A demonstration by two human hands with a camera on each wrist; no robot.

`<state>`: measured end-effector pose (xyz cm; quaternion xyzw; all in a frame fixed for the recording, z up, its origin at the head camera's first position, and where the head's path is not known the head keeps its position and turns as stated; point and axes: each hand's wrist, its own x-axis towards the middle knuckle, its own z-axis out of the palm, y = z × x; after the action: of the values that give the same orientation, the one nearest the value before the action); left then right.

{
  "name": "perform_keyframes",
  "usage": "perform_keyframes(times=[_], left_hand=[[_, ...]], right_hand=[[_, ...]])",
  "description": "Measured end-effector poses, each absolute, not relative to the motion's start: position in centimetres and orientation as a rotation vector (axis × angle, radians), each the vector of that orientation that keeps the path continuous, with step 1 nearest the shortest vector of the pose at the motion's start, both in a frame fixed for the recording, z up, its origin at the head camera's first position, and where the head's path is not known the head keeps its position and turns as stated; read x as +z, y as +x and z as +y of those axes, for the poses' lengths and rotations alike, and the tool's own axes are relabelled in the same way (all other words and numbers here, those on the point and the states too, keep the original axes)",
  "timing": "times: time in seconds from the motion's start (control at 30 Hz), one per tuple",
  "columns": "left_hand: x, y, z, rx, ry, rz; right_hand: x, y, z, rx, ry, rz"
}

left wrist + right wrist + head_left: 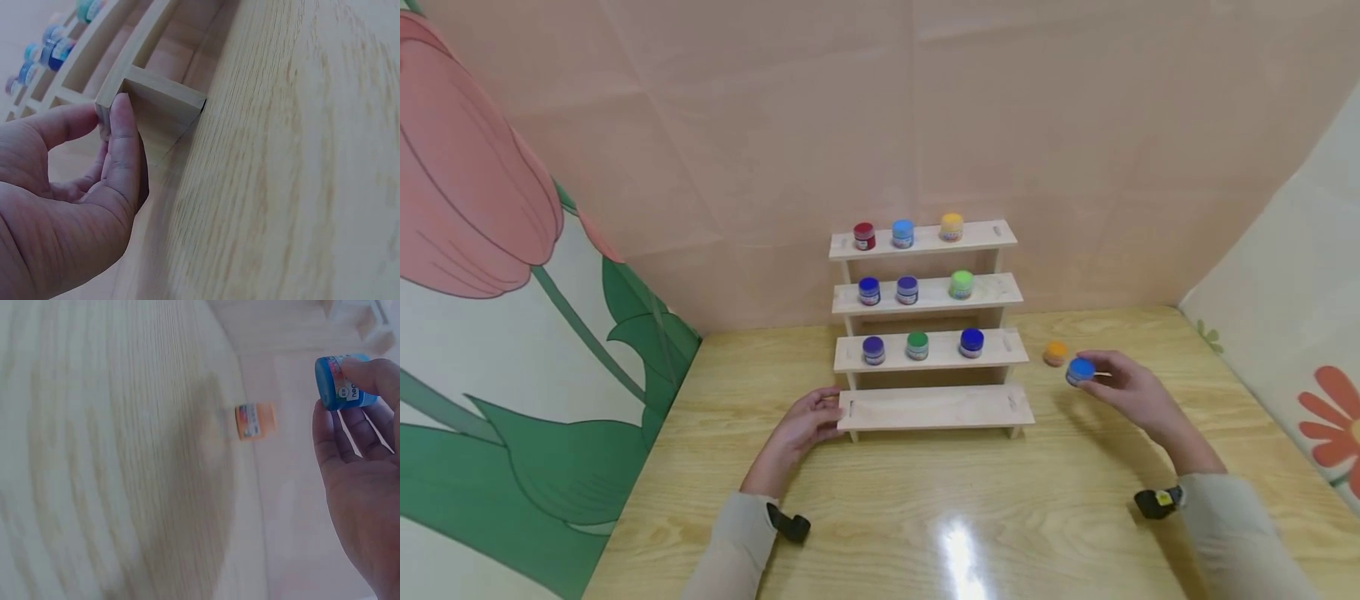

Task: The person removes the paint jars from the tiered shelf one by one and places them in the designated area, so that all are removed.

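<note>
A four-step wooden rack (pixel 936 408) stands on the table with small paint jars on its upper three steps. The left end of its lowest step is pinched by my left hand (pixel 808 423); in the left wrist view the thumb and a finger (pixel 125 134) sit on either side of the board. My right hand (pixel 1131 392) grips a blue paint jar (pixel 1080 372) right of the rack, above the tabletop. Its label shows in the right wrist view, where the jar (pixel 342 384) lies on its side between thumb and fingers. An orange paint jar (pixel 1056 354) stands on the table close by.
On the top step are red (pixel 864 237), light blue (pixel 902 234) and yellow (pixel 951 227) jars. The steps below hold blue, purple and green jars, including a light green jar (pixel 961 285). Behind the wooden table (pixel 760 375) hangs a pinkish backdrop (pixel 760 167).
</note>
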<state>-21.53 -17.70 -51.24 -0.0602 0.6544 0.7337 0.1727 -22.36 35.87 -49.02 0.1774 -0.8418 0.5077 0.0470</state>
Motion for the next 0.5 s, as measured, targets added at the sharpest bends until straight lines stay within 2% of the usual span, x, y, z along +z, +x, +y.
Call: perform_keyframes(times=[0.5], left_hand=[[-51.2,-21.5,-17.7,2.088,-0.144,1.846]], right_hand=[[-50.5,-25.0,38.5,1.533,0.334,-2.669]])
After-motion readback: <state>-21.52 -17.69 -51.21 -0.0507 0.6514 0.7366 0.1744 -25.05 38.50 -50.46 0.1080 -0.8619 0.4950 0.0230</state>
